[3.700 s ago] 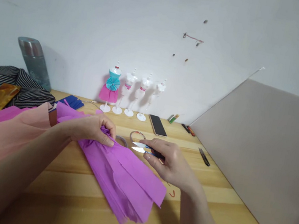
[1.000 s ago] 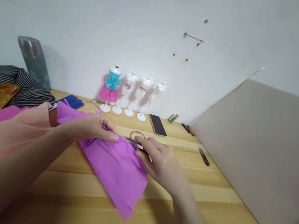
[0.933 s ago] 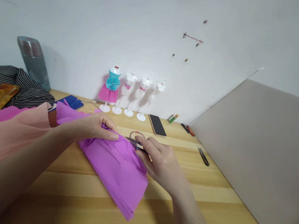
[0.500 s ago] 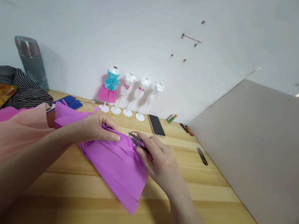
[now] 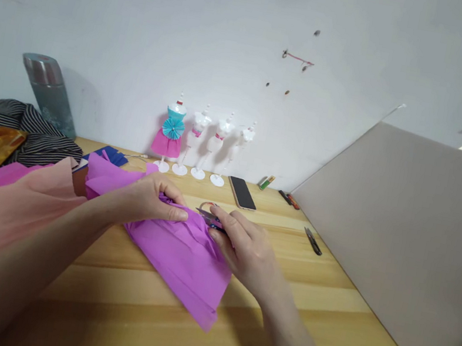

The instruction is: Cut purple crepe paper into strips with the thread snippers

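My left hand [image 5: 159, 199] pinches a bunched purple cloth [image 5: 192, 262], a thin, creased sheet that could also be crepe paper. Its lower part spreads over the wooden table toward me. My right hand [image 5: 245, 244] is closed on a small pair of scissors [image 5: 210, 219] with dark blades. The blades point left at the upper edge of the cloth, close to my left fingertips. My right fingers hide most of the handles. Whether the blades have cloth between them I cannot make out.
Several small white dress forms [image 5: 215, 143] stand along the wall, one in a blue top and pink skirt. Behind my hands lies a phone [image 5: 242, 193]; thread snips [image 5: 312, 241] are at right. Peach cloth [image 5: 4, 216], striped fabric [image 5: 52, 135] and a tilted bottle [image 5: 50, 93] occupy the left.
The scissor blades have come closer together at the cloth's edge. The cloth and my left hand have shifted slightly right, and the bunched folds look more crumpled.
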Demonstrator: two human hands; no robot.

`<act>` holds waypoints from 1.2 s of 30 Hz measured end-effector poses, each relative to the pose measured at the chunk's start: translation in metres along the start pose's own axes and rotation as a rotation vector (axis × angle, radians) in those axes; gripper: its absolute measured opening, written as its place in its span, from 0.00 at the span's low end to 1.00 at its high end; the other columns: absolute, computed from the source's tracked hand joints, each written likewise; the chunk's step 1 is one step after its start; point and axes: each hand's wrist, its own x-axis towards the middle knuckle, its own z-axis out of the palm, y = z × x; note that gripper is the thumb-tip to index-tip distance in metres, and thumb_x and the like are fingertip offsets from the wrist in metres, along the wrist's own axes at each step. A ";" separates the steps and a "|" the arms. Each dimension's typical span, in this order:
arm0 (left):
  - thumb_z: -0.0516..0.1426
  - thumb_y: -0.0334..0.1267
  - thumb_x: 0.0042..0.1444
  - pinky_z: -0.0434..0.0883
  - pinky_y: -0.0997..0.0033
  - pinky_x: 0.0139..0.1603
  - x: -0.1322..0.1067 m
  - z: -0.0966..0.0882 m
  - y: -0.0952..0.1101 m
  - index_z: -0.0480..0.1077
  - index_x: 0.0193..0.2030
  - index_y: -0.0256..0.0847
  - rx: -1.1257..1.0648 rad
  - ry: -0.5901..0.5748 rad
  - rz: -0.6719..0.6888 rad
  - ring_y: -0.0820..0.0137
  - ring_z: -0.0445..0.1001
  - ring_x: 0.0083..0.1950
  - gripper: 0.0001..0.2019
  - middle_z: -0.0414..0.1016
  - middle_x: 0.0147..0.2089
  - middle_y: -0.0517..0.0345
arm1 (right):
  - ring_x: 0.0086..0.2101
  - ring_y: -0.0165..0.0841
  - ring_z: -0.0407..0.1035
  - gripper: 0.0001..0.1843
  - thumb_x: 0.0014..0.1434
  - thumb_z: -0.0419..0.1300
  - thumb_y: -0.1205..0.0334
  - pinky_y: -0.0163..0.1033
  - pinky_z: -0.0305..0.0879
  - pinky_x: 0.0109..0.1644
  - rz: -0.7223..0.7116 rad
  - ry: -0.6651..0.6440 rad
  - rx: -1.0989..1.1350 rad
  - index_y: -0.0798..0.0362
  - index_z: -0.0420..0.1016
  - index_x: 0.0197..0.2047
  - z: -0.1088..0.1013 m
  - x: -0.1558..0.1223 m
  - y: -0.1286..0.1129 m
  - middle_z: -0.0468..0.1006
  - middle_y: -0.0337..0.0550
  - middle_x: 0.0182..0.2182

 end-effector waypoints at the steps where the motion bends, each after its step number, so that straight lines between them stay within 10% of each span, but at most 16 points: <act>1: 0.62 0.42 0.47 0.64 0.78 0.28 0.000 0.000 0.000 0.79 0.27 0.37 -0.006 -0.005 -0.003 0.74 0.67 0.27 0.10 0.75 0.24 0.59 | 0.30 0.32 0.73 0.15 0.67 0.51 0.64 0.35 0.70 0.32 -0.002 0.003 -0.001 0.56 0.66 0.56 0.000 0.000 0.000 0.77 0.49 0.34; 36: 0.62 0.43 0.47 0.60 0.78 0.25 0.000 -0.001 -0.001 0.75 0.22 0.37 -0.056 -0.036 -0.032 0.77 0.61 0.24 0.12 0.67 0.19 0.63 | 0.28 0.32 0.71 0.14 0.67 0.50 0.65 0.35 0.68 0.30 -0.042 0.015 -0.069 0.58 0.68 0.54 0.002 -0.001 0.001 0.77 0.49 0.32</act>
